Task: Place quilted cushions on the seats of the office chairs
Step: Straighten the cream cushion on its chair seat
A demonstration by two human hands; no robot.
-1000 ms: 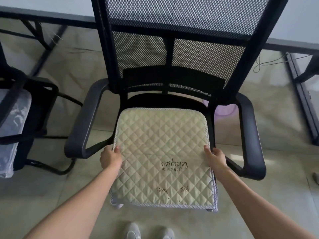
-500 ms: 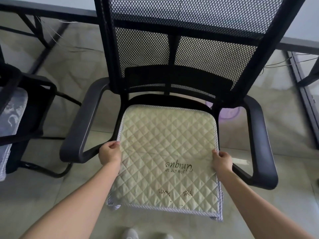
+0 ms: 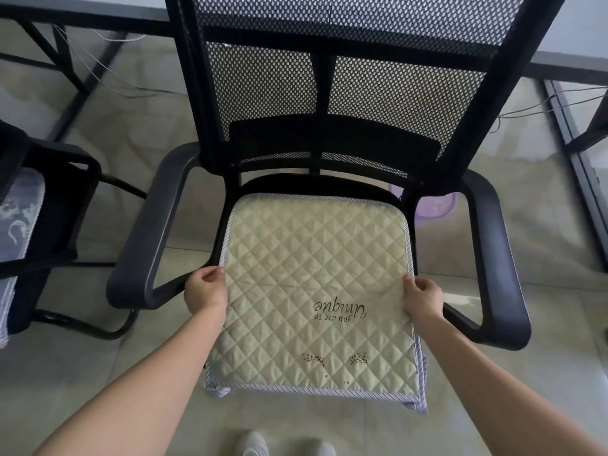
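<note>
A pale green quilted cushion (image 3: pixel 306 268) with striped edging and upside-down dark lettering lies on the seat of a black mesh-backed office chair (image 3: pixel 345 93). Its far edge sits near the backrest, with a strip of black seat showing behind it, and its near edge overhangs the seat front. My left hand (image 3: pixel 205 291) grips the cushion's left edge, just inside the left armrest (image 3: pixel 144 245). On the opposite edge, my right hand (image 3: pixel 422 296) holds the cushion beside the right armrest (image 3: pixel 493 258).
A second black chair (image 3: pixel 49 199) with a light patterned cushion (image 3: pixel 16 218) stands at the left. Black desk frames (image 3: pixel 59 44) and loose cables run along the back. A purple basin (image 3: pixel 434 205) sits on the tiled floor behind the chair. My shoes (image 3: pixel 283 444) show at the bottom.
The view has come closer to the chair. Both hands still hold the cushion's side edges, and the cushion has shifted slightly back on the seat.
</note>
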